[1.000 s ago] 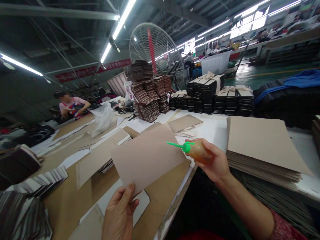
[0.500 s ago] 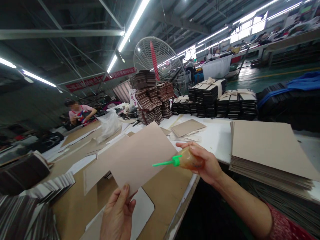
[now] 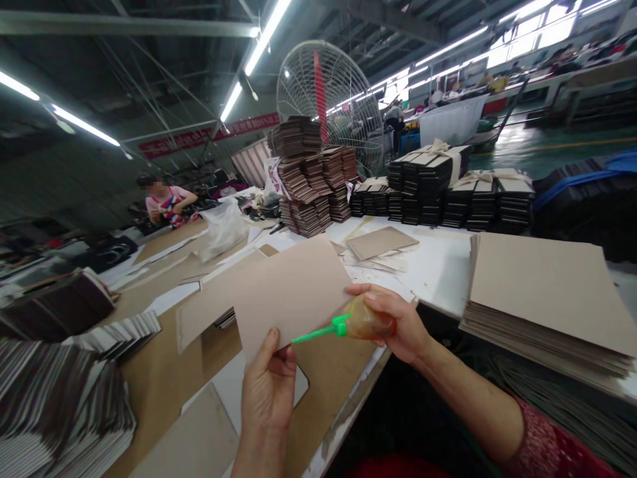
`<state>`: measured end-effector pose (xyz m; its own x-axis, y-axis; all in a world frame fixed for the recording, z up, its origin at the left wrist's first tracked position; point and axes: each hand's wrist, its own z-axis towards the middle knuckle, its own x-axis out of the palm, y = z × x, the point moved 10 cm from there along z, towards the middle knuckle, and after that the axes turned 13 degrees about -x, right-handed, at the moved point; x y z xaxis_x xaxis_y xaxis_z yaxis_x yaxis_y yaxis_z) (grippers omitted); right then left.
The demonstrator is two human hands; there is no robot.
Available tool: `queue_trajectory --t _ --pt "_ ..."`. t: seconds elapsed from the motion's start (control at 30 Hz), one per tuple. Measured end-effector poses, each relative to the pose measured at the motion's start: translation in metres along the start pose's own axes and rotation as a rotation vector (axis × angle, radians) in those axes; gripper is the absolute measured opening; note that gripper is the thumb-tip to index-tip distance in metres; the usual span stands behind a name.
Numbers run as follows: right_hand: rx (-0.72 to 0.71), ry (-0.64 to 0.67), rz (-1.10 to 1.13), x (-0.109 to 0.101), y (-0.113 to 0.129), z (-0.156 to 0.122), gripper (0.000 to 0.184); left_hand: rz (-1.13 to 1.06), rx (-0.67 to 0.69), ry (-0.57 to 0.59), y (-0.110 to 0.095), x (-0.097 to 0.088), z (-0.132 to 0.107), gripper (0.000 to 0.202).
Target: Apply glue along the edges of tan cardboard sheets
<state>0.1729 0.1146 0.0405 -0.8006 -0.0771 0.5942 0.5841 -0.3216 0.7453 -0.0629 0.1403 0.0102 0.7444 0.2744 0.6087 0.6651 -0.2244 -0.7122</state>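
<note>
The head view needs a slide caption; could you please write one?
Left hand holding a beige cardboard sheet, right hand a squeeze bottle with its green nozzle near the sheet's edge.

Your bottle [image 3: 365, 322] is amber, its nozzle [image 3: 338, 326] bright green — and your sheet [image 3: 291, 289] a plain pinkish beige. Your sleeve [image 3: 545, 438] is red with paler flecks. Ahead of you, black bundles [image 3: 428, 179] show cream tops; the fan blade [image 3: 320, 93] is red.

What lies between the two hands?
In the head view, the green nozzle of the bottle in the right hand, pointing toward the left hand beside the sheet.
</note>
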Motion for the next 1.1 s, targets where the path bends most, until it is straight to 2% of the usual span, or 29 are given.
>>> queue_trajectory --t 0.13,0.27,0.43,0.53,0.63,0.77,0.87,0.97,1.1 --pt "0.009 0.027 -0.01 0.009 -0.004 -0.005 0.047 -0.105 -0.011 0.046 0.016 0.011 -0.002 0.026" --pt "-0.01 0.017 -0.023 0.007 0.001 -0.011 0.044 -0.162 -0.026 0.034 0.019 0.006 0.005 0.031" --pt "-0.168 -0.107 -0.098 -0.016 0.029 -0.015 0.033 -0.172 0.001 0.016 0.017 -0.002 0.01 0.033" --pt "-0.272 -0.143 -0.145 -0.019 0.045 -0.012 0.027 -0.14 0.009 0.033 0.027 0.004 0.006 0.035" --pt "-0.359 -0.083 -0.314 -0.005 0.058 -0.006 0.027 -0.084 0.004 0.095 0.041 0.021 -0.003 0.04" --pt "-0.527 0.151 -0.584 0.038 0.07 -0.006 0.024 -0.013 -0.042 0.204 0.059 0.047 -0.015 0.042" --pt "-0.671 0.311 -0.734 0.064 0.074 -0.012 0.024 0.031 -0.034 0.282 0.061 0.06 -0.021 0.046" --pt "-0.757 0.37 -0.8 0.075 0.078 -0.015 0.024 0.06 -0.01 0.306 0.06 0.063 -0.023 0.048" --pt "-0.796 0.401 -0.838 0.081 0.079 -0.017 0.024 0.057 -0.005 0.289 0.058 0.061 -0.022 0.045"
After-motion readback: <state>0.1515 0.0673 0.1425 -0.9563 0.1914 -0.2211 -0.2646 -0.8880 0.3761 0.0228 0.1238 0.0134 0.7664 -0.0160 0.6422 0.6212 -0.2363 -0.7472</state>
